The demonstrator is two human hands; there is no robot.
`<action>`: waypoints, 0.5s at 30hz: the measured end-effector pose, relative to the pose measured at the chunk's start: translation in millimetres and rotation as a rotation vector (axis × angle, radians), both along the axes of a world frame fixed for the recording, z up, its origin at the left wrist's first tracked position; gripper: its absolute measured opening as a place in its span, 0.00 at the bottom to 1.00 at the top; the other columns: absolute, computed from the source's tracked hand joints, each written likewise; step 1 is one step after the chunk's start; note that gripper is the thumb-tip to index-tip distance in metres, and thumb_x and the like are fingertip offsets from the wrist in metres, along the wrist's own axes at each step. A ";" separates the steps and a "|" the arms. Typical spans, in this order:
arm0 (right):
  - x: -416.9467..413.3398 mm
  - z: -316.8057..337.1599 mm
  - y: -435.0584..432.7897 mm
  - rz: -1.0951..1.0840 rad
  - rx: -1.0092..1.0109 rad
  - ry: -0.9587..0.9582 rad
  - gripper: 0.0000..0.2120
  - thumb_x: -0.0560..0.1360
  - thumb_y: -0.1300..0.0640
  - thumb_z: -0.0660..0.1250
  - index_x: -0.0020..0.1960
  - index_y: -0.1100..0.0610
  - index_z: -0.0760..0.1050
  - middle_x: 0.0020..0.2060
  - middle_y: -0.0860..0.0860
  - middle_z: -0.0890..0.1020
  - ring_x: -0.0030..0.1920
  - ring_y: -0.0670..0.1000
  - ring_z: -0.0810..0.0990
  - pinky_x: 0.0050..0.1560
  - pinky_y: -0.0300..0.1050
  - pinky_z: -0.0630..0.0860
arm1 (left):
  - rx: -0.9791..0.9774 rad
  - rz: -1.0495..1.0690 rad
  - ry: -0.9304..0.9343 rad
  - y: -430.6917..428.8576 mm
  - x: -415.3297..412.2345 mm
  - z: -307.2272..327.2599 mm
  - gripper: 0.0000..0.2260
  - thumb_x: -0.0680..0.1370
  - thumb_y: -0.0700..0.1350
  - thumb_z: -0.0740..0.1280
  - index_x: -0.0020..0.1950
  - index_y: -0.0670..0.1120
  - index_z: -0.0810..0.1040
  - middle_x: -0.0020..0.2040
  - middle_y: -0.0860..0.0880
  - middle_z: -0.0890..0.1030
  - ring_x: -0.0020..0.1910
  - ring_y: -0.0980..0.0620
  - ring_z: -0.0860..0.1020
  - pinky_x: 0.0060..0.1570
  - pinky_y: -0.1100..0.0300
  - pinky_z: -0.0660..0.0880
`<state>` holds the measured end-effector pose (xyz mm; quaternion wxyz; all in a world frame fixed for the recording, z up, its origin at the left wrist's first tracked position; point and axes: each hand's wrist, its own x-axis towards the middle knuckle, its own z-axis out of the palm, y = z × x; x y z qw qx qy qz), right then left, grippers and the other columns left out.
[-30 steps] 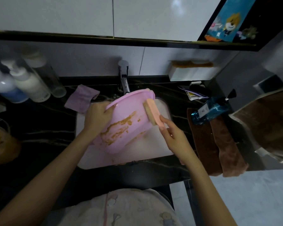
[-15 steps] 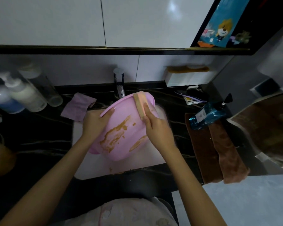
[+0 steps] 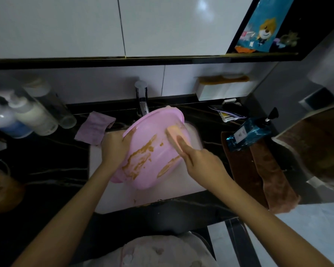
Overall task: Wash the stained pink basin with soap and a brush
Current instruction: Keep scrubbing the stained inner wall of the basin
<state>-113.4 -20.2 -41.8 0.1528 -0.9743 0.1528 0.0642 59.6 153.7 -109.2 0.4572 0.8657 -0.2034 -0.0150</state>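
Where the dark countertop [image 3: 52, 151] runs off to the left, a cluster of pump bottles [image 3: 27, 116] stands at the far side. A crumpled purple cloth [image 3: 94, 127] lies just beside the far left corner of the white sink [image 3: 172, 189].

Over that sink the left hand [image 3: 115, 145] grips the left rim of the pink basin [image 3: 152, 151], thumb hooked inside and fingers hidden behind the wall, the same hold as half a second ago. The basin is tilted with its open side toward the person, its far rim just below the faucet [image 3: 142, 102]. Brown stains [image 3: 141, 160] smear its floor and near right wall, looking much as they did before.

On the right inner wall sits the peach-coloured brush [image 3: 178, 136], which half a second ago lay up at the far rim and has since slid down and to the right. The right hand [image 3: 201, 160] holds it, with the forefinger stretched straight along its back, pressing it onto the plastic, and the other fingers curled round its near end. This hand has also drawn back toward the near right.

Right of the sink, a blue bottle [image 3: 248, 132] with a black pump sits on a brown towel [image 3: 262, 170] draped over the counter's near edge.
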 end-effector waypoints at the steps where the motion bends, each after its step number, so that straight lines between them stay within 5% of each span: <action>1: 6.7 -2.1 -10.0 -0.017 -0.031 0.017 0.25 0.82 0.50 0.49 0.77 0.45 0.46 0.33 0.53 0.72 0.31 0.53 0.73 0.35 0.50 0.77 | -0.004 -0.013 0.005 0.3 -0.3 -1.0 0.23 0.79 0.52 0.62 0.25 0.50 0.61 0.23 0.51 0.67 0.24 0.54 0.65 0.27 0.59 0.60; 4: 37.8 -9.1 -40.3 -0.171 0.002 0.051 0.23 0.82 0.51 0.49 0.77 0.48 0.51 0.33 0.53 0.73 0.33 0.54 0.76 0.35 0.51 0.76 | 0.043 -0.049 -0.034 -0.1 -5.7 -3.6 0.21 0.79 0.54 0.61 0.27 0.49 0.66 0.25 0.48 0.72 0.26 0.52 0.69 0.28 0.58 0.63; 9: 4.4 -8.1 -6.7 0.020 0.082 -0.076 0.24 0.82 0.51 0.52 0.76 0.45 0.51 0.27 0.49 0.68 0.26 0.50 0.68 0.29 0.48 0.71 | 0.018 -0.066 -0.046 6.2 3.0 -5.3 0.23 0.78 0.59 0.59 0.25 0.51 0.62 0.23 0.52 0.67 0.23 0.57 0.68 0.26 0.64 0.61; 12: 21.3 -12.9 -45.3 -0.087 0.006 -0.010 0.23 0.82 0.51 0.50 0.76 0.47 0.53 0.27 0.51 0.72 0.26 0.50 0.73 0.31 0.49 0.77 | 0.016 -0.116 -0.052 4.3 3.3 -8.7 0.22 0.77 0.60 0.57 0.27 0.48 0.67 0.25 0.50 0.71 0.26 0.53 0.70 0.28 0.56 0.65; 15: 37.1 -12.9 -28.5 -0.098 0.039 -0.073 0.23 0.82 0.51 0.50 0.77 0.47 0.51 0.28 0.51 0.71 0.27 0.50 0.71 0.29 0.46 0.73 | 0.042 -0.114 -0.020 1.3 7.2 -5.4 0.21 0.77 0.58 0.59 0.25 0.52 0.61 0.23 0.54 0.67 0.25 0.56 0.66 0.27 0.58 0.61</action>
